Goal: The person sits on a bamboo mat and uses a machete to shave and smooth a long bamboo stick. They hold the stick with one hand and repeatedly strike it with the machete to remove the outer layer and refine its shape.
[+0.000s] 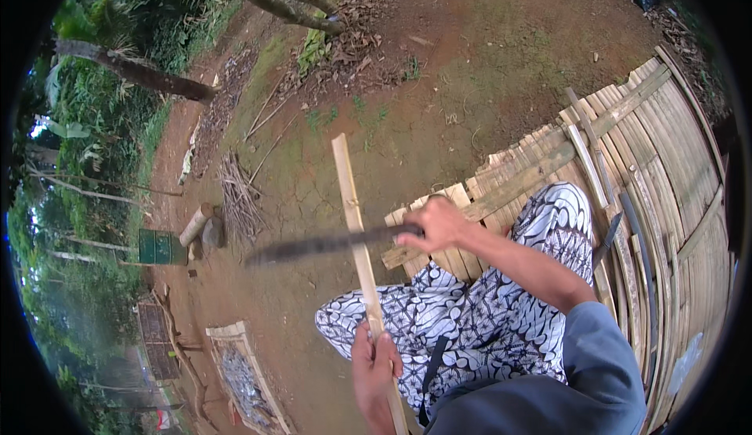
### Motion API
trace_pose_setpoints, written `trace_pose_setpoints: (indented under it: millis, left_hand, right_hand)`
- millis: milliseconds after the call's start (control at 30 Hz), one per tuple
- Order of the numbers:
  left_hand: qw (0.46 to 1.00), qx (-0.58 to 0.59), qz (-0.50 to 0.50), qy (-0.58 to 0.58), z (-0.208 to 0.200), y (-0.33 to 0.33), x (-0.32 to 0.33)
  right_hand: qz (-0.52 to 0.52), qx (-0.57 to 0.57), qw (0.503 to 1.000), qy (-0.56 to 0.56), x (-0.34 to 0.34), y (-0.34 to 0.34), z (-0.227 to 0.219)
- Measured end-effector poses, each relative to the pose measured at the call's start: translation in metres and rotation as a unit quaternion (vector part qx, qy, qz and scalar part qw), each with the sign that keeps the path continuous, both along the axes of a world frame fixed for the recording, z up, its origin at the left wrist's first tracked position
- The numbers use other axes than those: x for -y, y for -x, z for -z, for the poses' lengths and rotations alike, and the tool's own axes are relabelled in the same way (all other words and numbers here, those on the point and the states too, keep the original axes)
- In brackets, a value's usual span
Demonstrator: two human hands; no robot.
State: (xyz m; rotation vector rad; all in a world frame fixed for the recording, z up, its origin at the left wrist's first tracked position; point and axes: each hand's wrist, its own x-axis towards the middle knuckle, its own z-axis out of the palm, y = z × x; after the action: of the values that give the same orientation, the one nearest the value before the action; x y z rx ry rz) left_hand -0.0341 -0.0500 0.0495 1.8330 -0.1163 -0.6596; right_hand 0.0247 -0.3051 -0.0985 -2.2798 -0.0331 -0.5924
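Note:
My left hand (376, 366) is closed around the lower part of a long, pale split bamboo strip (350, 192), which slants up and away over my lap. In my right hand (440, 223) is the dark handle of a machete (309, 248). Its long dark blade, smeared by motion, points left and crosses the strip around mid-length. Whether the edge touches the bamboo I cannot tell. Beneath both hands are my legs in black-and-white patterned trousers (462, 317).
I sit on a bamboo slat platform (689, 161) with loose strips (646, 223) and a dark blade-like piece (609, 235) on my right. Bare ground lies ahead, with a stick pile (236, 192), a green drum (163, 246), a framed ash bed (247, 376) and tree trunks (141, 68).

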Motion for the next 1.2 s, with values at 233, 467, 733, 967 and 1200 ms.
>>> trace_pose_setpoints:
  millis: [233,467,733,967,1200]
  left_hand:
    - [0.999,0.003,0.02,-0.027,0.0,0.002,0.01]
    - [0.999,-0.02,0.024,0.006,0.004,-0.001,0.011]
    - [1.0,-0.01,0.009,0.014,-0.002,0.006,0.001]
    - [0.999,-0.005,0.037,-0.018,-0.003,0.008,0.003]
    - [0.997,-0.024,0.068,0.009,0.008,0.01,0.001]
  right_hand:
    - [0.074,-0.034,0.995,-0.062,0.02,-0.008,0.01]
    - [-0.106,0.141,0.984,0.002,0.009,0.002,-0.002]
    - [0.068,-0.025,0.989,-0.127,0.023,-0.009,0.0]
    - [0.084,-0.017,0.995,-0.04,0.042,-0.008,0.012]
    - [-0.016,0.123,0.992,0.012,0.025,0.001,0.003]
